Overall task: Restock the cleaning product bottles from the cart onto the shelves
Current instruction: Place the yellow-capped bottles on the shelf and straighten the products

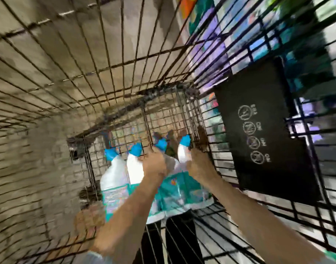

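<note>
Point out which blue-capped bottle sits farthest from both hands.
The leftmost bottle, by the cart's left wire wall; no hand touches it.

Both bare forearms stretch forward and down, side by side. The left hand (154, 165) is curled closed, knuckles up; the right hand (199, 164) sits just beside it, fingers (202, 136) hooked upward. Motion blur hides finer detail.
</note>
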